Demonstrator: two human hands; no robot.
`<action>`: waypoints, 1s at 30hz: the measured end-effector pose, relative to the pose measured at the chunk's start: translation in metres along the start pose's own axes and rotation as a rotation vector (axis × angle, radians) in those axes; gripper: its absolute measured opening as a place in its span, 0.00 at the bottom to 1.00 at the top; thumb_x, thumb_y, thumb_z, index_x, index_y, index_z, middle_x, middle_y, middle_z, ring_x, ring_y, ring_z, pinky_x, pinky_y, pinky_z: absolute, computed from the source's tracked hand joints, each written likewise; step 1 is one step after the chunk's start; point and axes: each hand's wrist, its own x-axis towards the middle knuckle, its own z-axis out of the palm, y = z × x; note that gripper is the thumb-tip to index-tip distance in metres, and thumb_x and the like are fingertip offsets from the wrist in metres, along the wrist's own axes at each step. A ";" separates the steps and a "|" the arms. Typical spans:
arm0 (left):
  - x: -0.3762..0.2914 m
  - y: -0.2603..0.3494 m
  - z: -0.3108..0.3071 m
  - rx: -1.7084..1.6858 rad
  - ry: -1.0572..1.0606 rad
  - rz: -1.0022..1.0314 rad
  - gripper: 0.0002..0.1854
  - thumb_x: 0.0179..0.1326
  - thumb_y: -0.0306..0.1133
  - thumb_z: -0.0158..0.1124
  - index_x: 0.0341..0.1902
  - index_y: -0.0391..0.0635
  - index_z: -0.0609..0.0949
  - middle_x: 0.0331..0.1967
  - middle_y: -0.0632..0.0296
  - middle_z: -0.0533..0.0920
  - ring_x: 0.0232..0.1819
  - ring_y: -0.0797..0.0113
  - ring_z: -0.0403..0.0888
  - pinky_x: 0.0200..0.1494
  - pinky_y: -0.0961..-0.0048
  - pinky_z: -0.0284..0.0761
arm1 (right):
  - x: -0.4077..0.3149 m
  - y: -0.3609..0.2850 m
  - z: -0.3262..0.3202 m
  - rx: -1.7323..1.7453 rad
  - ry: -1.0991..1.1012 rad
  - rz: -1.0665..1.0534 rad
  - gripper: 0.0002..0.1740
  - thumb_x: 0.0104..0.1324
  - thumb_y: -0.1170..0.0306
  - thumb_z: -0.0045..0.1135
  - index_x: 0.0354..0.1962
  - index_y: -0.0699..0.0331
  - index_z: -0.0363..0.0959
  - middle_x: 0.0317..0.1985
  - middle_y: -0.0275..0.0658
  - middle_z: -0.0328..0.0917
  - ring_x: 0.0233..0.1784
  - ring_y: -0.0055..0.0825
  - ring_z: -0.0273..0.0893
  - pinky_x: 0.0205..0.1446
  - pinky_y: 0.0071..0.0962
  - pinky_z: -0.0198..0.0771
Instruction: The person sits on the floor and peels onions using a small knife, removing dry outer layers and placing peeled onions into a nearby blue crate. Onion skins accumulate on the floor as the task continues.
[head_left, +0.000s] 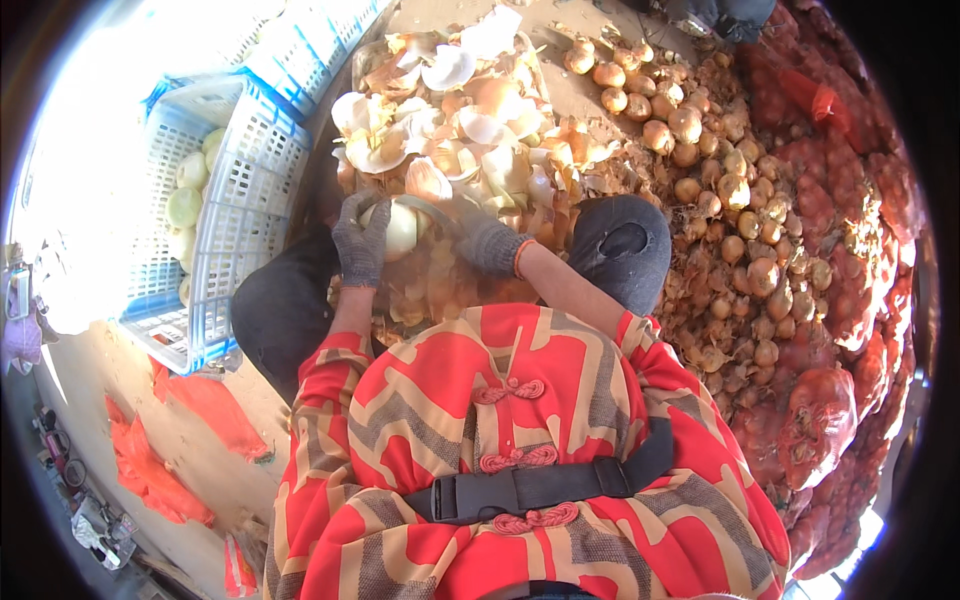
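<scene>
My left hand (361, 238), in a grey knit glove, holds a pale, peeled onion (400, 231) between thumb and fingers. To its right is my right hand (487, 241), gloved too, its fingers blurred and partly hidden. A thin curved strip (426, 207) runs from the onion's top towards the right fingers; whether it is a blade or a peel I cannot tell. Below and between the hands lie blurred onion skins. A large heap of onion skins (480, 127) rises just beyond both hands.
At left stands a blue and white plastic crate (247, 202) with several peeled onions (184, 208) inside; more crates are behind it. Unpeeled onions (731, 191) spread over the ground at right, beside filled red mesh sacks (821, 420). Red mesh bags (154, 472) lie on the floor at lower left.
</scene>
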 end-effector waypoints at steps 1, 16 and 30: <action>-0.001 0.000 -0.001 -0.004 -0.009 0.020 0.17 0.58 0.30 0.69 0.49 0.39 0.79 0.41 0.57 0.84 0.44 0.69 0.81 0.51 0.70 0.76 | -0.003 -0.003 -0.004 0.013 0.009 -0.019 0.19 0.63 0.62 0.51 0.46 0.67 0.73 0.37 0.56 0.78 0.44 0.52 0.76 0.51 0.47 0.71; -0.003 0.001 -0.002 0.012 -0.098 0.081 0.27 0.51 0.35 0.75 0.54 0.37 0.77 0.44 0.54 0.84 0.47 0.65 0.81 0.53 0.67 0.76 | -0.007 -0.036 -0.057 0.630 -0.328 0.597 0.22 0.61 0.59 0.56 0.44 0.69 0.74 0.37 0.58 0.79 0.40 0.51 0.80 0.45 0.43 0.74; 0.002 0.012 -0.005 0.076 -0.170 0.078 0.32 0.43 0.33 0.79 0.54 0.40 0.77 0.45 0.55 0.83 0.48 0.65 0.81 0.52 0.67 0.77 | 0.053 -0.052 -0.034 0.138 0.306 0.079 0.20 0.60 0.64 0.57 0.48 0.63 0.69 0.38 0.54 0.79 0.47 0.53 0.77 0.53 0.45 0.71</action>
